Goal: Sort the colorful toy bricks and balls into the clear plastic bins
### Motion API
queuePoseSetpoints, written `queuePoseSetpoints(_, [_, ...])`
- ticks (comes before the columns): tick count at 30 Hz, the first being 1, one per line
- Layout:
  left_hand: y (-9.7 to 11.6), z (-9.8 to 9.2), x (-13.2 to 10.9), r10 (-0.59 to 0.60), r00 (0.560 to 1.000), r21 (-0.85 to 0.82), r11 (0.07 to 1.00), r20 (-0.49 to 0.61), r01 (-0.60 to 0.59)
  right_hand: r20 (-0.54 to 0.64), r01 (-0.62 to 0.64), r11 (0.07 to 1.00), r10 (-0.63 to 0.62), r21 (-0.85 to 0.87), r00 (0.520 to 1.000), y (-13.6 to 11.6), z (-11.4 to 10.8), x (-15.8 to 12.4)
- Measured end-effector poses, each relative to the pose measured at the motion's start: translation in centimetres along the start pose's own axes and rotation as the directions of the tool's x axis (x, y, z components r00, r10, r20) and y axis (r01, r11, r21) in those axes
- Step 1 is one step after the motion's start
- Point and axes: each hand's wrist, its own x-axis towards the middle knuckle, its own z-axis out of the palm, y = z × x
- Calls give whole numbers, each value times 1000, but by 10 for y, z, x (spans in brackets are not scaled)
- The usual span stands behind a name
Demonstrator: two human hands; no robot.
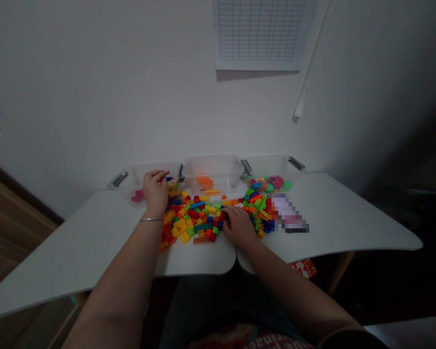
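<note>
A heap of colourful toy building bricks [183, 226] lies across the middle of the table. My left hand [156, 193], with a bangle at the wrist, is raised over the front of the left clear plastic box [141, 169]. Its fingers are bent together, and a bit of red shows at the tips, seemingly a small brick. My right hand [241, 227] rests on the right part of the heap, thumb and forefinger apart, touching bricks. Behind the heap stands the middle clear box [212, 162], with an orange piece [205, 182] in it.
The right clear box [269, 167] holds round coloured pieces [276, 182]. A pixelated flat object [288, 213] lies right of the heap. The white table [330, 208] has a rounded notch at its front edge. A printed grid sheet [259, 34] hangs on the wall.
</note>
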Motion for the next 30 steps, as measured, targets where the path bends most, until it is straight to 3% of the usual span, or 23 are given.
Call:
queuePoseSetpoints(5, [-6,0,-7,69,972,181,977,223,-111,8,-5,1000,5,5,1000,0,0,0])
queuePoseSetpoints(8, [-5,2,-11,75,953,280,947,293,-160,5,-9,1000,9,5,1000,1,1,-1])
queuePoseSetpoints(11, [-5,3,-16,78,956,299,940,284,-166,7,-7,1000,7,9,1000,2,1,-1])
queuePoseSetpoints(17, [-10,2,-22,197,925,304,904,325,-299,3,-3,1000,3,10,1000,2,1,-1])
queuePoseSetpoints(21, [-3,-1,-24,161,933,284,924,323,-257,7,-6,1000,6,10,1000,0,0,-1])
queuePoseSetpoints(25, [14,-4,-33,184,950,228,943,252,-243,13,-11,1000,11,1,1000,-1,0,-1])
queuePoseSetpoints(27, [25,-5,-43,236,923,223,924,305,-310,17,-9,1000,9,0,1000,-1,-1,-1])
queuePoseSetpoints(30, [36,-2,-59,323,798,210,852,509,-479,23,-3,1000,3,-1,1000,-1,0,-1])
